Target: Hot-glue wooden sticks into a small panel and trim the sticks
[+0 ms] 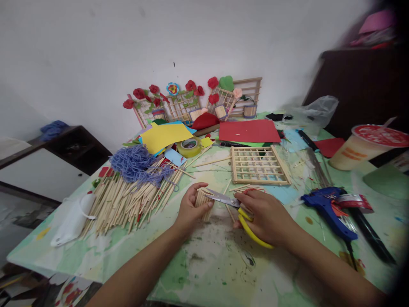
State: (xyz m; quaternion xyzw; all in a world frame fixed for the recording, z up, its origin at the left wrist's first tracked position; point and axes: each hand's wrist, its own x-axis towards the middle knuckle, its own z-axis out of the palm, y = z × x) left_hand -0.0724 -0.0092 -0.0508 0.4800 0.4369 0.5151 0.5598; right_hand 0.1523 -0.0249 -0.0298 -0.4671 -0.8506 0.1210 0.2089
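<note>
My left hand (191,205) is closed around a small piece made of short wooden sticks (203,204) set side by side. In my right hand (260,211) is a pair of scissors (251,228) with yellow handles. Its metal blades point left and reach the top end of the stick piece; whether they touch it I cannot tell. Just beyond my hands lies a wooden stick lattice (260,165). To the left spreads a heap of loose wooden sticks (124,204), with a tangle of blue-purple yarn (132,163) on top.
At the right lie a blue glue gun (330,209) and a lidded drink cup (367,147). Red paper (249,131), yellow paper (164,137) and a tape roll (189,146) lie behind. Lattices with paper flowers (185,100) lean on the wall. A white power strip (73,219) sits left.
</note>
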